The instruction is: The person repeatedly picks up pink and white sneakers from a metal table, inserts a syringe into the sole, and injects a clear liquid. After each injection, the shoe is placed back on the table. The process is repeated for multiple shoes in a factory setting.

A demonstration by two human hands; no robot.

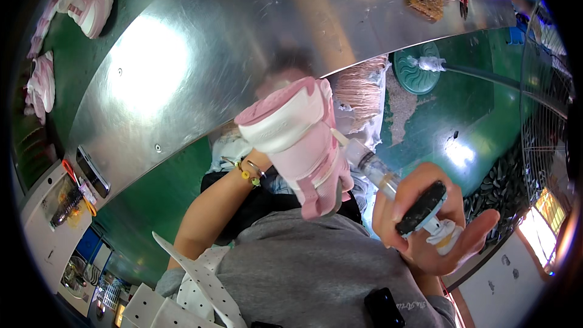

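While pressed against the pink-and-white shoe (297,146), risks smearing glue past the seam: right hand (425,225) clamps a large syringe (379,173) there; left hand (261,161), mostly hidden inside, props the shoe just above the grey lap.

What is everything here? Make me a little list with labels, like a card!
left hand: inside a pink and white shoe, holding it up
right hand: grips a big syringe, tip at the shoe's side
wrist: bead bracelet
table: shiny metal table
on table: brown sponge
far left: more pink shoes
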